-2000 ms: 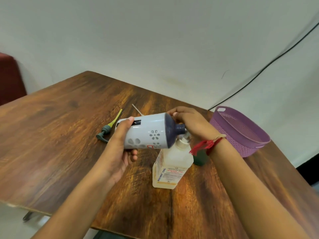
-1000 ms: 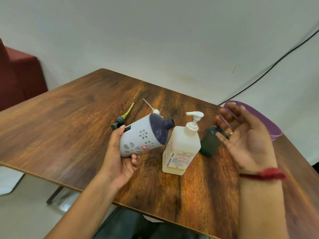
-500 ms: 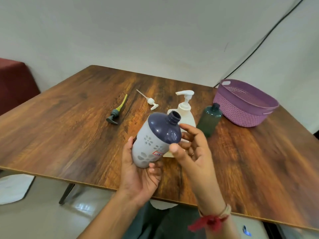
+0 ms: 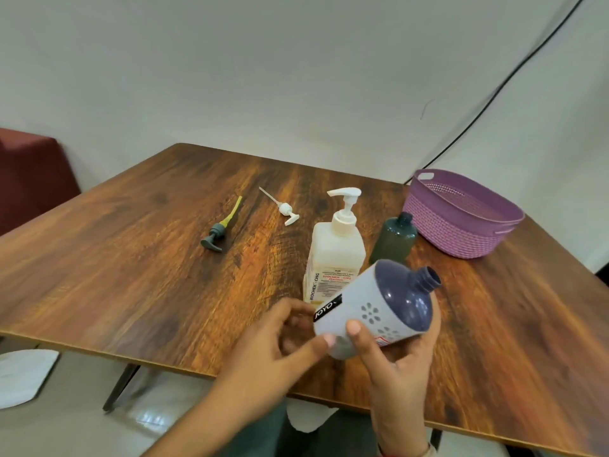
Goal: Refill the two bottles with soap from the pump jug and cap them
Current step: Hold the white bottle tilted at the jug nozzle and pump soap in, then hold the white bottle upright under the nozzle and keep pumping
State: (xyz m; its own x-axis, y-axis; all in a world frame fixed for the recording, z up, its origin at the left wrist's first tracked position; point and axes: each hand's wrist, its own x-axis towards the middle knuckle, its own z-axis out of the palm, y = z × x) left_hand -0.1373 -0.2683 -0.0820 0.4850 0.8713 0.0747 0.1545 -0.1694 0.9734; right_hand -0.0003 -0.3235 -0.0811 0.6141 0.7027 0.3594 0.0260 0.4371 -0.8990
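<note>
A pale grey bottle (image 4: 379,308) with a navy top and an uncapped neck is tilted to the upper right, above the table's near edge. My right hand (image 4: 398,367) grips it from below, thumb across its side. My left hand (image 4: 273,344) is beside the bottle's base with loose fingers, the index tip touching it. The cream pump jug (image 4: 336,255) stands upright just behind. A dark green uncapped bottle (image 4: 393,242) stands to its right. A white pump cap (image 4: 285,209) and a grey pump cap with a yellow tube (image 4: 217,234) lie further left.
A purple woven basket (image 4: 461,225) sits at the back right of the wooden table (image 4: 131,275). A maroon seat (image 4: 29,176) stands at the far left. A black cable runs down the wall behind the basket.
The grey bottle has passed from my left hand into my right hand and shifted right, its neck now tilted to the right. My left hand has loosened from it.
</note>
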